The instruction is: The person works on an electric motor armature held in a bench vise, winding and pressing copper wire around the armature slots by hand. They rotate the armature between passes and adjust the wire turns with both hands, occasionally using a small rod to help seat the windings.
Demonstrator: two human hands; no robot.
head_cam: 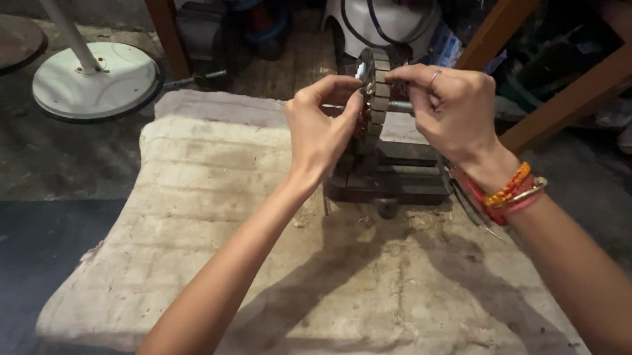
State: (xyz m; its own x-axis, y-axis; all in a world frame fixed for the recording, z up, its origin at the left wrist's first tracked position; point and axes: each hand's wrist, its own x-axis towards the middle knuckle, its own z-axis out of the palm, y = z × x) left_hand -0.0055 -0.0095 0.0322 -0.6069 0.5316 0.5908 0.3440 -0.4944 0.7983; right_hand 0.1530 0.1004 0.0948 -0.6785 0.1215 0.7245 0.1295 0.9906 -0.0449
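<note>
A round slotted metal motor core [378,95] on a shaft stands upright, clamped in a dark bench vise [387,175]. My left hand [322,124] pinches the core's left face at the top, holding a small shiny piece between thumb and finger. My right hand [450,109] grips the core's right side and the shaft stub with thumb and fingers. A ring and several bangles are on the right hand and wrist. The core's lower half is hidden behind both hands.
A worn pale cloth mat [209,194] covers the floor under the vise. A white round fan base [96,81] with a pole stands at the far left. Wooden legs [163,22] and a wooden frame [583,90] flank the back. A white casing [380,17] lies behind.
</note>
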